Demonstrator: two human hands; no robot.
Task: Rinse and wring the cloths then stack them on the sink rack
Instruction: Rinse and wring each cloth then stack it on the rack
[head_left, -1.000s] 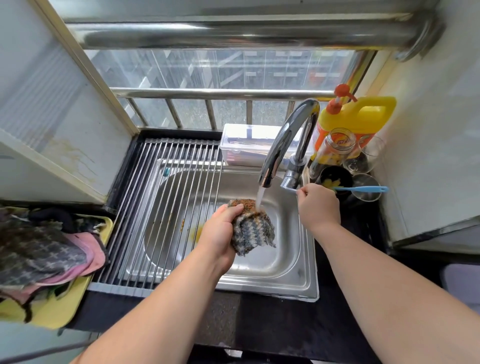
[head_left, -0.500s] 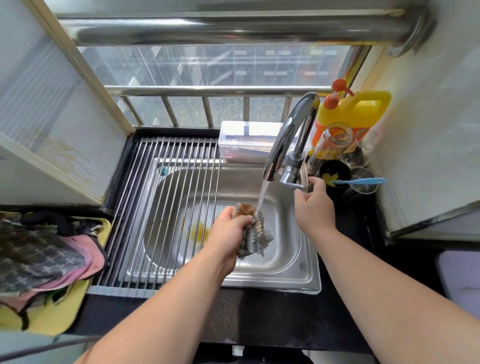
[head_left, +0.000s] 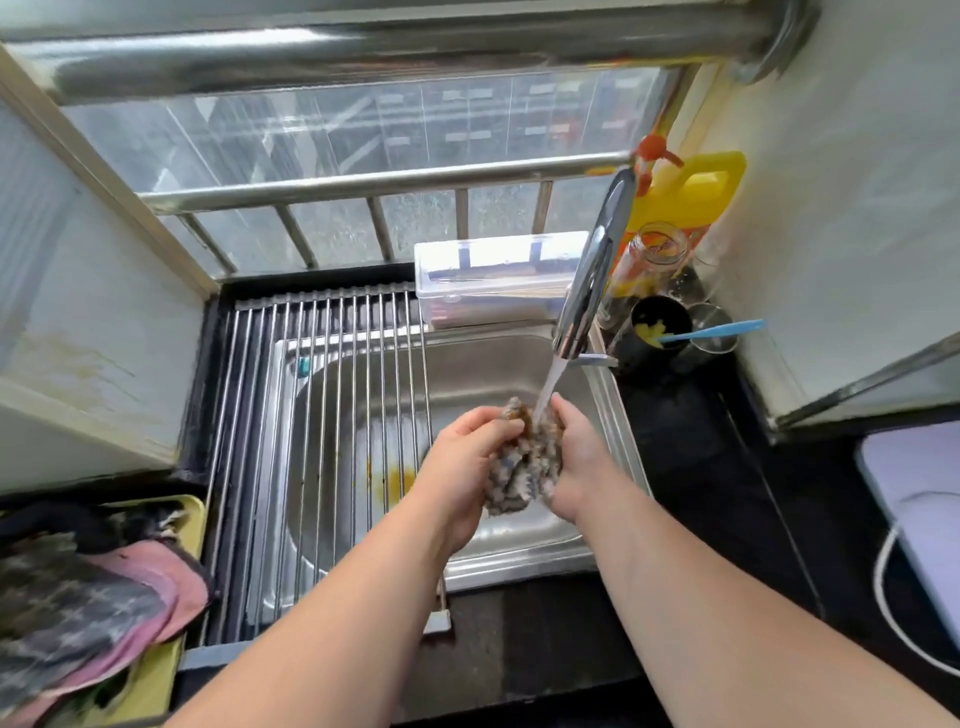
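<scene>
no readable text; jar label (head_left: 655, 245) seems blurred.

Home kitchen: steel sink (head_left: 519, 551), faucet (head_left: 592, 275), detergent jug (head_left: 691, 197).

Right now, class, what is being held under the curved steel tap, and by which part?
One bunched grey-and-brown patterned cloth, gripped by both hands: the left hand around its left side, the right hand around its right side.

Yellow pump jug (head_left: 693, 200), glass jar (head_left: 649, 260), clear lidded box (head_left: 498, 283), black cup (head_left: 655, 332) holding blue-handled utensil (head_left: 719, 329)
</scene>
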